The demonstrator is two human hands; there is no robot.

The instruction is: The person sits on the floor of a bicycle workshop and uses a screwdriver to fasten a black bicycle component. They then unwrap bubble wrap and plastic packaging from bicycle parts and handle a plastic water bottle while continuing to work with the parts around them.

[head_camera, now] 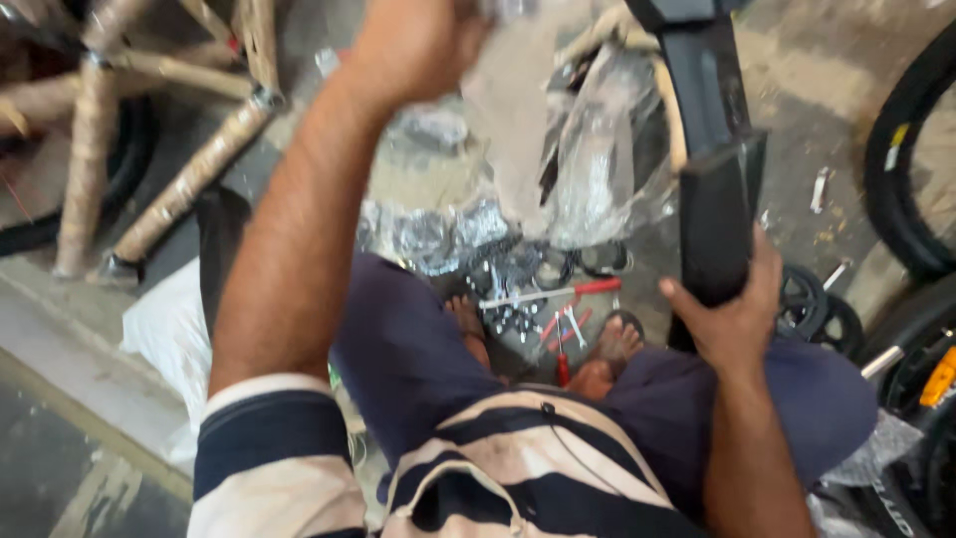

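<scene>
Right hand [732,319] clamped around lower end of long black flat-sided bicycle part [712,169], held upright; left hand [413,45] raised, fist closed on clear crumpled plastic wrapping [588,169] hanging just left of the black part; below the black part, red-handled tools [568,309] on floor by sandalled feet [617,344]; black bicycle tyre [901,169] right of it.

Navy-and-cream striped shirt [478,468], dark blue trousers [418,349], sandals [617,344].
</scene>
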